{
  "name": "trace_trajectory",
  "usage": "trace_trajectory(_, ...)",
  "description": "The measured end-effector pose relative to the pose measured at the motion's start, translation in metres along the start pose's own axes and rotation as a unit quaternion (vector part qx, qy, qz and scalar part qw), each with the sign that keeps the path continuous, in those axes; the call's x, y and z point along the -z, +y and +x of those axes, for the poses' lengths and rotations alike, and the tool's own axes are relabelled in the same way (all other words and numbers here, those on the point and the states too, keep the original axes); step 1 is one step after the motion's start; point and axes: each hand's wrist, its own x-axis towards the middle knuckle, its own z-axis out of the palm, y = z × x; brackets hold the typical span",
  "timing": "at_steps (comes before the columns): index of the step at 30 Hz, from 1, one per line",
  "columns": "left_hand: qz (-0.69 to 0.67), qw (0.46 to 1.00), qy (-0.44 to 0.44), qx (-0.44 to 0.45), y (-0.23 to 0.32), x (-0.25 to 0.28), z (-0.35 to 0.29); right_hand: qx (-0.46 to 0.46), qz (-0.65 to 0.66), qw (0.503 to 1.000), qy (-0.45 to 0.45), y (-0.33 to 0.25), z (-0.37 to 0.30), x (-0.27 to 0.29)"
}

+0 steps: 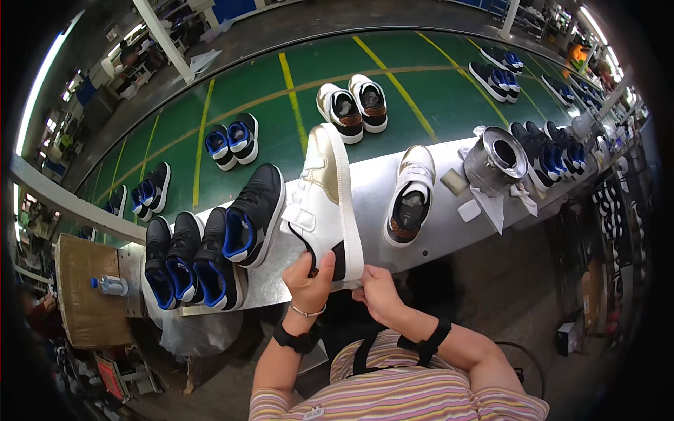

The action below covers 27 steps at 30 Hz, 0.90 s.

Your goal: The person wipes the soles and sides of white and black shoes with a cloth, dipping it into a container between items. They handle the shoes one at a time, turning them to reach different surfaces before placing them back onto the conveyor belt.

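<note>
Your left hand [309, 275] is closed around the heel end of a white and gold shoe [324, 200], thumb on the inner side by the dark opening and the fingers curled over its back, so you hold it lifted over the near edge of the metal desk [442, 224] with the toe pointing away from you and the white sole turned to the right. Your right hand [378, 289] is half closed just beside it, its fingertips pinching the lower edge of the sole at the heel, so both hands touch the same shoe. Immediately left of the held shoe a black shoe with blue lining [254, 216] leans on the desk, and further left three more black and blue shoes [184, 261] stand side by side at the desk's end. To the right of the held shoe its white and gold partner [411, 196] lies flat on the desk, well apart from your hands. Beyond it stands a metal can [496, 163] on crumpled white paper. Behind the desk a green conveyor belt [295, 105] carries other pairs, among them a white pair [351, 105] and a black and blue pair [233, 140]. A plastic bottle [109, 285] lies on a cardboard box [84, 295] at the far left
</note>
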Motion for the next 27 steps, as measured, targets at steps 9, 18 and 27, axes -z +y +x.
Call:
trace_trajectory(9, 0.066, 0.984, -0.078, -0.147, -0.003, 0.017, -0.014, 0.166, 0.084, 0.982, -0.039, -0.087, -0.019, 0.002)
trace_trajectory(18, -0.081, 0.983, -0.036, 0.163, 0.025, 0.03, -0.017, 0.407, -0.31, 0.858, -0.046, -0.057, -0.027, 0.0)
trace_trajectory(27, 0.21, 0.948, -0.17, -0.168, -0.003, -0.054, 0.031, 0.109, 0.217, 0.968, -0.053, -0.064, -0.032, 0.083)
